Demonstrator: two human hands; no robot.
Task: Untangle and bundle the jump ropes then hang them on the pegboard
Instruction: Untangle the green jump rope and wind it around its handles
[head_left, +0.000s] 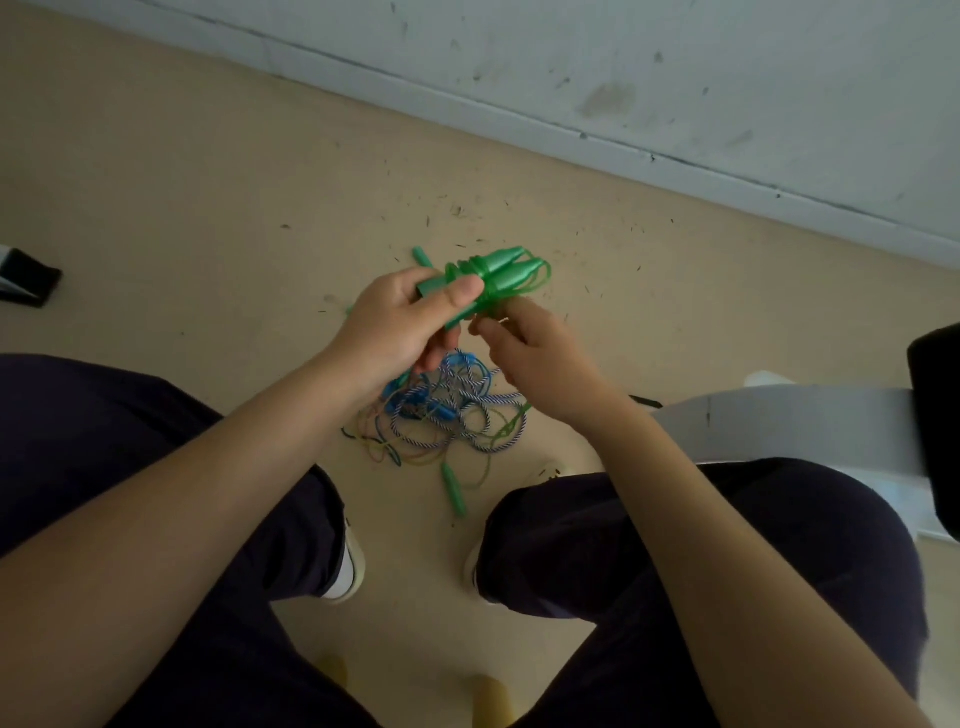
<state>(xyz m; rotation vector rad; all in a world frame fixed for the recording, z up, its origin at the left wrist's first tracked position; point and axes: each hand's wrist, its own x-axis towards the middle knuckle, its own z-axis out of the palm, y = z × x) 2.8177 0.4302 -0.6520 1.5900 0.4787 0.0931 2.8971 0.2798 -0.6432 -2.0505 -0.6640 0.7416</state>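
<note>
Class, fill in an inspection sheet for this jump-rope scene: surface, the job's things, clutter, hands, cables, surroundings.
Surface: beige floor, strewn with small dark specks.
Job's things: green jump rope, cord wound round its paired handles, held above the floor; tangled pile of ropes on the floor below, blue, striped and thin cords; loose green handle beside it.
Clutter: dark object at left edge; white panel at right.
Hands: left hand grips the green handles; right hand pinches at the cord beneath them.
Cables: nothing seen.
Surroundings: scuffed white wall; pegboard not in view.
</note>
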